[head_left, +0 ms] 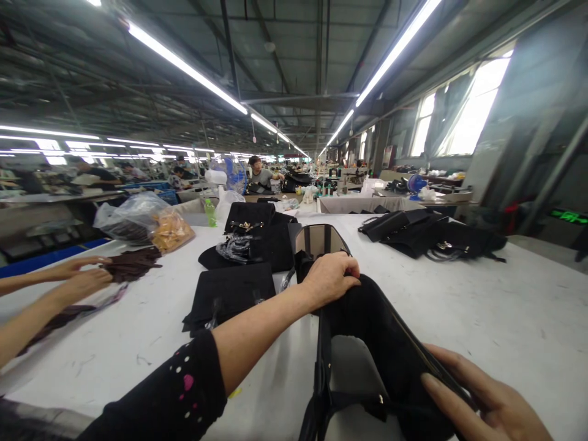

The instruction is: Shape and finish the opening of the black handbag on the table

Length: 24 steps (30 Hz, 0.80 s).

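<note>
A black bag stands with its mouth open on the near part of the worktop, right in front of the person. Its long axis runs away from the person and slightly leftward, from the near right toward the far middle; the mouth faces up and back at the wearer. Inside, a grey panel shows against the dark lining, and a small metal fitting glints near the closer end.

The left hand reaches across to the far end of the bag, its fingers curled almost closed, thumb and fingertips pinching the black edge. The right hand is partly open around the right-hand wall: the thumb lies inside, the fingers outside, with the rim between them.

Just beyond the left hand rises a beige-lined piece; whether it belongs to the same bag cannot be told. To the left lies a folded black bag, and behind it another with a clasp. A black pile lies well apart on the right.

At the far left, a co-worker's hands touch brown strips, near a clear sack, an orange packet and a green bottle. Farther back stands a blue fan, beside a person.
</note>
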Motion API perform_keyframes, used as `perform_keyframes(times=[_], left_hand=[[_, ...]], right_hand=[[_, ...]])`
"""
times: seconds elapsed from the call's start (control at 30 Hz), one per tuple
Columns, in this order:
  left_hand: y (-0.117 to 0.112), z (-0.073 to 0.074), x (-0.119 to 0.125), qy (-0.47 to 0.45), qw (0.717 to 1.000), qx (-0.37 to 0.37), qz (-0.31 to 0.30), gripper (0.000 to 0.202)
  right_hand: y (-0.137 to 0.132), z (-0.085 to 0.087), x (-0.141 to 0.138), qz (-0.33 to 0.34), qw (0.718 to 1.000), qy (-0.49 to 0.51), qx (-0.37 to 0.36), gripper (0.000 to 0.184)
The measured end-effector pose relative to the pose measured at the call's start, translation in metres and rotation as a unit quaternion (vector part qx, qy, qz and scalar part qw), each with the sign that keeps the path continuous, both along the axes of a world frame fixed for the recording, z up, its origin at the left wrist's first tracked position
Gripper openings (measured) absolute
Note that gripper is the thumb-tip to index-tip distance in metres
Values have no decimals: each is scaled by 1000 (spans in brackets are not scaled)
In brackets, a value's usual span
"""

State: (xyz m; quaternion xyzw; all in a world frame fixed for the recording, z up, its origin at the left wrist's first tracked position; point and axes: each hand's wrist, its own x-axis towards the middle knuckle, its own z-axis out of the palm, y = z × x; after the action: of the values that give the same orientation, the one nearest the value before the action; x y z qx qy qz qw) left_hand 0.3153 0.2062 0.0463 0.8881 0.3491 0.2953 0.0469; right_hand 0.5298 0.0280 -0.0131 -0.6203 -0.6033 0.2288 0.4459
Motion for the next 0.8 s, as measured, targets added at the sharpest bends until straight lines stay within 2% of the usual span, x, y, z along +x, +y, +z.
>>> perform_keyframes(times=[0.2,0.37,0.57,0.8], left_hand=[[-6,3,-8,-10,1000,-1,12,7],[-9,4,-14,-3,999,-19,51,8],[-9,5,-18,32,994,-15,107,17],[-10,5,-19,56,982,18,178,19]], right_hand=[[15,13,20,95,994,17,-55,47],[39,25,30,167,980,44,-96,51],[68,14,40,211,970,60,-104,51],[74,11,39,212,969,72,-100,49]])
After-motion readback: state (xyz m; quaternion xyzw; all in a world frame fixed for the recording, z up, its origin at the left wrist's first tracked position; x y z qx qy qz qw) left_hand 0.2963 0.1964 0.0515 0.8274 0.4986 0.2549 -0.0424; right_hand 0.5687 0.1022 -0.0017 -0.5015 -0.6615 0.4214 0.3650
